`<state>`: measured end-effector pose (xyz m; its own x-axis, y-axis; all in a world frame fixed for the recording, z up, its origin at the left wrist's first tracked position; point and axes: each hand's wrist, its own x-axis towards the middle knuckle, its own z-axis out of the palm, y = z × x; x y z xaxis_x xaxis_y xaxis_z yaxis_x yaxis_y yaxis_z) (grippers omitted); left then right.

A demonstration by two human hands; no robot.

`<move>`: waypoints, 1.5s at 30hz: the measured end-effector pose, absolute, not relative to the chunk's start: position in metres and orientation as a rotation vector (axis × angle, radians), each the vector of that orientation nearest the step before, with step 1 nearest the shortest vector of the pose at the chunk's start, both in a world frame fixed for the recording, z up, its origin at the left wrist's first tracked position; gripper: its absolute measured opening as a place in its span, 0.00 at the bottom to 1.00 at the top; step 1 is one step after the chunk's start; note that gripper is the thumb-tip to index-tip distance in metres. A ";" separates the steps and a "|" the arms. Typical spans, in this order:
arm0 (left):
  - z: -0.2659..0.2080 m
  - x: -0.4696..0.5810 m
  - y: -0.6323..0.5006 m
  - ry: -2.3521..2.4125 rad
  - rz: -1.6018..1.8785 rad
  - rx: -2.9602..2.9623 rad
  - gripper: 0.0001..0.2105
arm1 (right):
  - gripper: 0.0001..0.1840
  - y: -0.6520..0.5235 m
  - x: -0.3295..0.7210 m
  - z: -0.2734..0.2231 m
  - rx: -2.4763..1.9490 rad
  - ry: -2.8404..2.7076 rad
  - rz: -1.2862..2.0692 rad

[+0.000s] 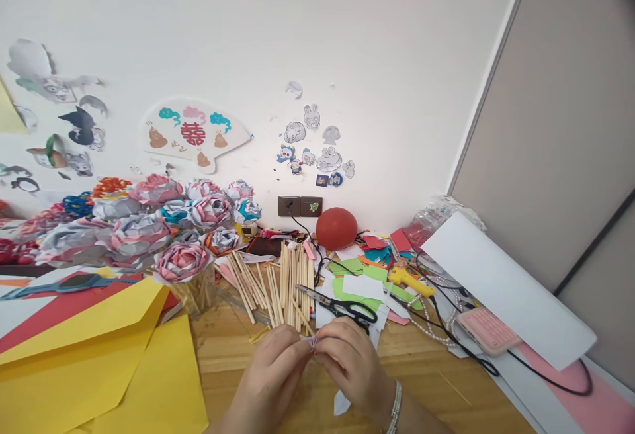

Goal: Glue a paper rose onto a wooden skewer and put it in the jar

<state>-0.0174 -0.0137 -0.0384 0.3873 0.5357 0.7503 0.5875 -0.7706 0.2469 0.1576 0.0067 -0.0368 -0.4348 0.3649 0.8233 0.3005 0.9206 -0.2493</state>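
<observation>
Fingertips of my left hand (272,371) and my right hand (353,362) meet over the front of the wooden table, pinching a small pleated piece of paper (311,342) between them. It looks pale with purplish and pink tones; most of it is hidden by the fingers. Both hands are closed on it. Just beyond the right hand lie black-handled scissors (354,310), blades pointing left. Thin wooden sticks (297,278) lie in a pile beyond the left hand. Under the right hand a small white paper scrap (341,403) rests on the table.
Yellow paper sheets (149,381) cover the left side, with folded paper flowers (183,262) behind. A red balloon (336,227) sits against the wall. Rightward are green paper pieces (347,266), a yellow glue gun (411,280), black cables, a pink calculator-like device (489,329) and white paper (516,288).
</observation>
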 end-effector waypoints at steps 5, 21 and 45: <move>-0.037 -0.016 -0.014 -1.125 -1.435 -2.634 0.09 | 0.06 0.008 0.155 -0.040 -0.550 -1.998 0.206; -0.028 -0.011 -0.013 -1.193 -1.906 -2.751 0.06 | 0.01 0.010 0.154 -0.033 -0.612 -1.823 0.602; -0.042 -0.011 0.005 -2.425 -1.473 -2.831 0.08 | 0.06 0.023 0.149 -0.055 -1.133 -1.832 1.169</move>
<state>-0.0109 0.0048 -0.0421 0.1745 0.9841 -0.0337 0.4237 -0.0442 0.9047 0.1488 0.0229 -0.0549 -0.3926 0.9157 0.0859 0.3080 0.2189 -0.9259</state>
